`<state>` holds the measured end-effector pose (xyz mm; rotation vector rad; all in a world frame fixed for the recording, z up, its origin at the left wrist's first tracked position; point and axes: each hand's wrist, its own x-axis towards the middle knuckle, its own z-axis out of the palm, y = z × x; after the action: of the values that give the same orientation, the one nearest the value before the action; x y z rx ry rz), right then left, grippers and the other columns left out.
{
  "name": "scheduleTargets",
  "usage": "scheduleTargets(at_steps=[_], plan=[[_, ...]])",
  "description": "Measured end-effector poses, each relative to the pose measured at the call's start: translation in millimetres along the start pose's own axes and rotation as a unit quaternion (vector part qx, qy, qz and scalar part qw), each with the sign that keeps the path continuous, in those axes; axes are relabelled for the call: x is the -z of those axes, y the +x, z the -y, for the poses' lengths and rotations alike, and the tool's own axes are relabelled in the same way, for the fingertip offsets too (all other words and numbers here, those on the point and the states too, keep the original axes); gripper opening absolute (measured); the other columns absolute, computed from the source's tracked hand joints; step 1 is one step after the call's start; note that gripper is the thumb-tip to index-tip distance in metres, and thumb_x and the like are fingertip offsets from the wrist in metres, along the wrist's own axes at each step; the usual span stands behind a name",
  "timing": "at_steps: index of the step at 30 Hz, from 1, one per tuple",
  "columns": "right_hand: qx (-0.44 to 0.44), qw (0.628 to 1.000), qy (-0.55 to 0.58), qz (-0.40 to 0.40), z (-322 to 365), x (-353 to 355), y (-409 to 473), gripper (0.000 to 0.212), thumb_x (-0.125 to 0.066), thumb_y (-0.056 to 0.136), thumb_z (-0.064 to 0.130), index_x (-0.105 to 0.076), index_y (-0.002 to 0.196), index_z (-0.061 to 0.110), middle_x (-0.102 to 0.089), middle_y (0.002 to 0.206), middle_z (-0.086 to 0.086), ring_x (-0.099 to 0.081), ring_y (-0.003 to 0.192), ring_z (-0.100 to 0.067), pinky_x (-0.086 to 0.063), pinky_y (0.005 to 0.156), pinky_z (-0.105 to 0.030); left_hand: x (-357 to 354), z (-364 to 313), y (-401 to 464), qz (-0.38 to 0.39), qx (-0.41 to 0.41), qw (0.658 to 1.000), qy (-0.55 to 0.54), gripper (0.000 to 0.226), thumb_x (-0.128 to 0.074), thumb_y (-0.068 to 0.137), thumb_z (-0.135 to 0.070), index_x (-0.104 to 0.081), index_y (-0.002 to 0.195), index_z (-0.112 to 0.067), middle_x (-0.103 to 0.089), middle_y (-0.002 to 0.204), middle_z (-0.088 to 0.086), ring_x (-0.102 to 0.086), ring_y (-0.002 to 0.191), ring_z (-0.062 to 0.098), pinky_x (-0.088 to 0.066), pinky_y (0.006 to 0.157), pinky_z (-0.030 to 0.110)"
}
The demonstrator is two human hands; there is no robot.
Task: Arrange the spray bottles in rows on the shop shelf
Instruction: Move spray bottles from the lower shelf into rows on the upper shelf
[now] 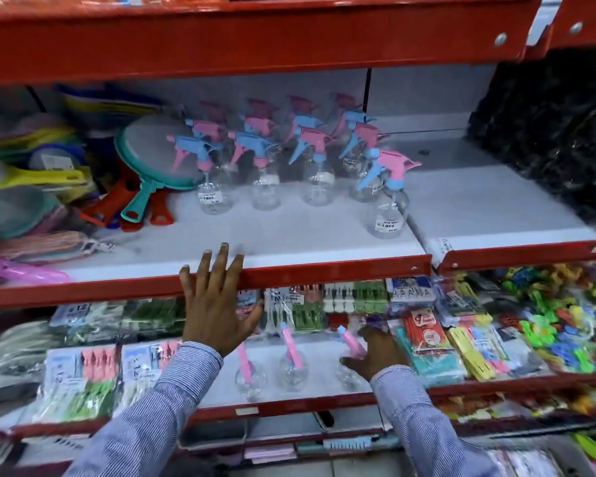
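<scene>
Back spray bottles (265,110): blurred, bodies hidden behind the front rows.
Right hand (381,351): fingertips hidden by a bottle (350,368); grip cannot be told.
Price labels (386,225): print too small.
Dark goods (551,132): smeared, cut off at the right edge.

My sleeves (172,404) are finely striped woven cloth. The spray bottles (319,180) at the back of the shelf are clear glossy plastic with matt pink and blue plastic triggers. The shelf (289,232) is smooth matt white, its front edge glossy red painted metal
</scene>
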<state>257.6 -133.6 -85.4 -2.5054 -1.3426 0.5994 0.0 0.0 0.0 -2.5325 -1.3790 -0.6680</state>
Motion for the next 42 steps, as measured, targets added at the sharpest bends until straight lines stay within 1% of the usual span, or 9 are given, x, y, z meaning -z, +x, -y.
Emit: scheduleTargets(at_steps=[6, 13, 15, 19, 21, 25, 30, 39, 42], plan=[[-0.02, 0.999, 0.023, 0.036, 18, 1, 0, 0.035, -0.076, 0.07, 0.024, -0.071, 0.105, 0.018, -0.075, 0.106, -0.008, -0.069, 0.097, -0.023, -0.053, 0.08, -0.026, 0, 3, -3, 0.006, -0.006, 1.0, -0.005, 0.088, -0.059, 0.075, -0.06, -0.034, 0.15, -0.021, -0.027, 0.162, 0.01, -0.023, 0.148, 0.035, -0.014, 0.116, 0.064], [0.062, 0.989, 0.106, -0.082, 56, 90, -44, 0.036, -0.079, 0.065, 0.019, -0.074, 0.101, 0.018, -0.077, 0.096, -0.004, -0.064, 0.073, -0.015, -0.05, 0.061, -0.017, 0, 4, -4, 0.004, 0.0, 1.0, -0.004, 0.085, -0.06, 0.076, -0.059, -0.036, 0.149, -0.023, -0.029, 0.162, 0.007, -0.028, 0.146, 0.035, -0.014, 0.116, 0.06], [0.094, 0.975, 0.149, -0.137, 70, 124, -64, 0.036, -0.081, 0.064, 0.02, -0.072, 0.098, 0.018, -0.075, 0.086, 0.001, -0.065, 0.068, -0.012, -0.054, 0.059, -0.017, 0, 3, -4, 0.006, 0.005, 1.0, -0.009, 0.083, -0.06, 0.074, -0.059, -0.039, 0.147, -0.023, -0.033, 0.16, 0.007, -0.031, 0.144, 0.035, -0.016, 0.115, 0.06], [0.151, 0.93, 0.218, -0.255, 95, 179, -85, 0.025, -0.083, 0.063, 0.023, -0.069, 0.083, 0.023, -0.064, 0.067, 0.011, -0.057, 0.053, 0.011, -0.039, 0.052, 0.0, -2, 4, -10, 0.016, 0.005, 0.999, -0.029, 0.079, -0.056, 0.076, -0.059, -0.041, 0.146, -0.024, -0.038, 0.157, 0.005, -0.035, 0.142, 0.034, -0.019, 0.115, 0.061], [0.154, 0.913, 0.236, -0.294, 105, 191, -80, 0.022, -0.083, 0.064, 0.022, -0.069, 0.081, 0.022, -0.065, 0.067, 0.01, -0.057, 0.055, 0.008, -0.038, 0.055, 0.002, -9, 2, -24, 0.024, 0.004, 0.999, -0.036, 0.079, -0.053, 0.078, -0.06, -0.04, 0.147, -0.025, -0.041, 0.156, 0.005, -0.036, 0.14, 0.032, -0.018, 0.116, 0.06], [0.132, 0.911, 0.235, -0.31, 127, 191, -31, 0.025, -0.078, 0.066, 0.024, -0.073, 0.09, 0.016, -0.075, 0.08, -0.003, -0.065, 0.067, -0.017, -0.043, 0.062, -0.012, -16, 2, -34, 0.04, -0.006, 0.999, -0.028, 0.078, -0.051, 0.079, -0.061, -0.037, 0.148, -0.027, -0.043, 0.154, 0.003, -0.038, 0.139, 0.03, -0.013, 0.117, 0.055], [0.143, 0.899, 0.244, -0.335, 177, 201, 28, 0.032, -0.075, 0.065, 0.023, -0.072, 0.095, 0.012, -0.077, 0.091, -0.012, -0.069, 0.078, -0.03, -0.055, 0.072, -0.029, 6, 17, 3, 0.024, 0.024, 0.999, -0.042, 0.075, -0.05, 0.081, -0.06, -0.036, 0.148, -0.03, -0.045, 0.153, 0.001, -0.036, 0.14, 0.027, -0.007, 0.119, 0.048], [0.139, 0.875, 0.292, -0.359, 168, 178, 47, 0.046, -0.079, 0.066, 0.021, -0.065, 0.11, 0.017, -0.076, 0.099, -0.011, -0.072, 0.086, -0.03, -0.059, 0.083, -0.037, 5, 6, -7, 0.038, 0.014, 0.998, -0.055, 0.072, -0.052, 0.077, -0.055, -0.043, 0.143, -0.029, -0.052, 0.147, 0.002, -0.045, 0.135, 0.028, -0.015, 0.116, 0.05], [0.134, 0.865, 0.314, -0.367, 167, 173, 47, 0.065, -0.088, 0.062, 0.029, -0.058, 0.12, 0.024, -0.075, 0.106, -0.008, -0.072, 0.089, -0.028, -0.06, 0.084, -0.04, 4, 6, -7, 0.028, 0.014, 0.998, -0.061, 0.07, -0.052, 0.077, -0.054, -0.044, 0.142, -0.029, -0.052, 0.146, 0.002, -0.045, 0.134, 0.028, -0.016, 0.115, 0.051]])
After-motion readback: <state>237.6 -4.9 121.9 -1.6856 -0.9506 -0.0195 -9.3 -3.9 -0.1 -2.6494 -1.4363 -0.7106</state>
